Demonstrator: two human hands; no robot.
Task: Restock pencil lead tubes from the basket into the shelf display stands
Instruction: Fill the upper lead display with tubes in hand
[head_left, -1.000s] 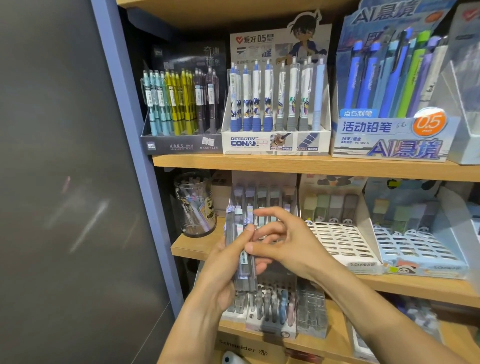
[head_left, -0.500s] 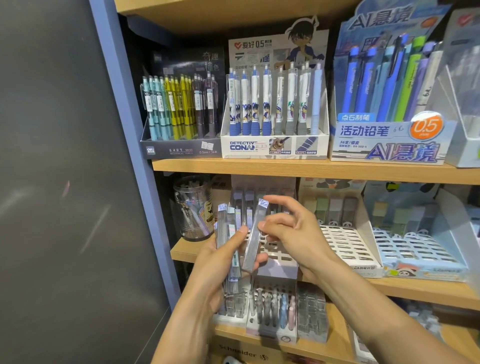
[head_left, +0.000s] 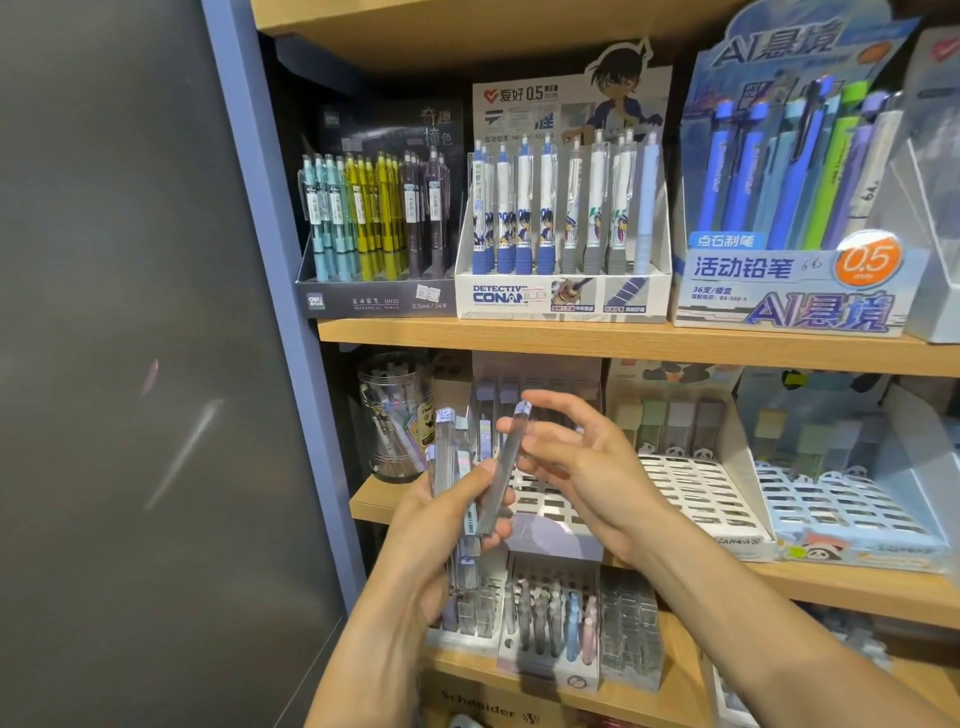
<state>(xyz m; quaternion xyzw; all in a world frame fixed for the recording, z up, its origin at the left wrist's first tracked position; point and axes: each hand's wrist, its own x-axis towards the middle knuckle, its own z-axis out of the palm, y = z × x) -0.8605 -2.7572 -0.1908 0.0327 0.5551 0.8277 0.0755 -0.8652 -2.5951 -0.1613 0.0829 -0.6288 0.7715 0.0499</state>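
At frame centre my left hand (head_left: 441, 525) grips a bundle of clear, slim plastic lead tubes (head_left: 457, 467); my right hand (head_left: 576, 467) pinches one tilted tube (head_left: 501, 473) before the slotted white display stand (head_left: 550, 506).

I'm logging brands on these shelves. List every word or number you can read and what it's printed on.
"DETECTIVE CONAN", "0.5": white pencil box
"活动铅笔", "0.5", "AI悬境", "36支": blue pencil box
"deli", "MECHANICAL PENCIL", "0.5mm / 36": dark pencil box
"Schneider": carton on the bottom shelf
Too small or blurred: price stickers, lead tube labels, lead stand fronts.
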